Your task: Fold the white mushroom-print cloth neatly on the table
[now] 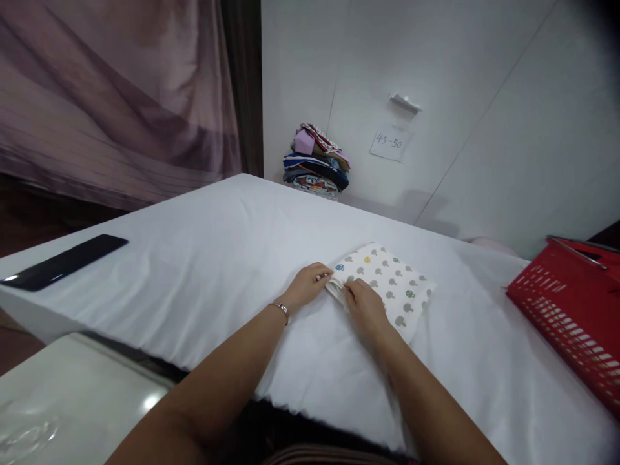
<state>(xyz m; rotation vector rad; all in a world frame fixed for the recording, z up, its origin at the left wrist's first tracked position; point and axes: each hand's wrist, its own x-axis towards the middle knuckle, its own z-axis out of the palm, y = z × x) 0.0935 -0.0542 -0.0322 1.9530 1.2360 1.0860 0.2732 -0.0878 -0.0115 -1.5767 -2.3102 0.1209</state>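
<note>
A folded white cloth (390, 281) with grey, blue, yellow and green mushroom-like prints lies flat on the white-covered table (203, 258). My left hand (310, 284), with a bracelet at its wrist, pinches the cloth's near left corner. Beside it, my right hand (364, 303) is closed on the near edge, where several folded layers show. Part of the cloth is hidden under my right hand and forearm. Whether it is a garment or a plain sheet cannot be made out.
A red plastic basket (571, 310) stands at the table's right. Folded clothes (317, 161) are stacked beyond the far edge, by the wall. A black flat object (65, 261) lies at the left. A pale glossy surface (72, 400) sits lower left.
</note>
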